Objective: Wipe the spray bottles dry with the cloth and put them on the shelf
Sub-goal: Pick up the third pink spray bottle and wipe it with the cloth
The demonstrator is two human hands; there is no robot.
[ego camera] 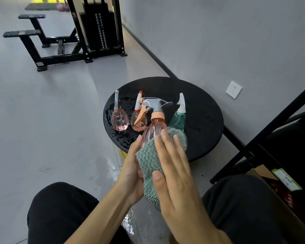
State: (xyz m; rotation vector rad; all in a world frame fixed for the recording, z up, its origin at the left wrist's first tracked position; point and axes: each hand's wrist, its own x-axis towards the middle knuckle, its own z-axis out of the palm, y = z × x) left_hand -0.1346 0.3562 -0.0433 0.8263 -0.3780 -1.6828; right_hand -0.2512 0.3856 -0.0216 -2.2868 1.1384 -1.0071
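Gripped only by the left hand (132,166) while the right hand (173,171) presses the green cloth (148,161) on with flat, straight fingers, the pink spray bottle (153,131), probably wet, may slip free and drop.

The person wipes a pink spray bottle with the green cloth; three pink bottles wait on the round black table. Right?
Not quite: the head view shows only two pink bottles on the table; the third bottle is green. The pink spray bottle wiped with the cloth is right.
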